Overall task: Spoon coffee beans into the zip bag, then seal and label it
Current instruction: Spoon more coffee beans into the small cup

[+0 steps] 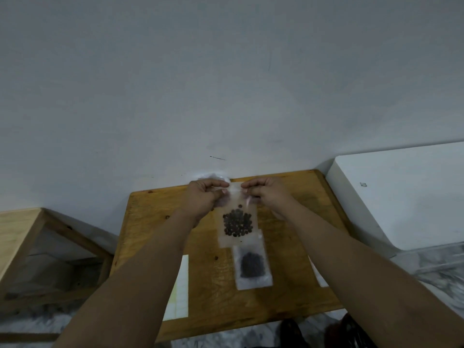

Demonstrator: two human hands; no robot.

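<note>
A clear zip bag (237,237) hangs upright above the wooden table (296,272), with dark coffee beans (237,223) gathered in its lower half. My left hand (204,197) pinches the bag's top edge on the left, and my right hand (266,194) pinches it on the right. Both hands are closed on the zip strip. Below it, flat on the table, lies a second small clear bag of beans (252,267).
A sheet of pale labels (179,292) lies on the table under my left forearm. A white strip (317,275) shows under my right forearm. Crumpled clear plastic (213,177) sits at the wall. A white box (401,197) stands right, a wooden frame (37,247) left.
</note>
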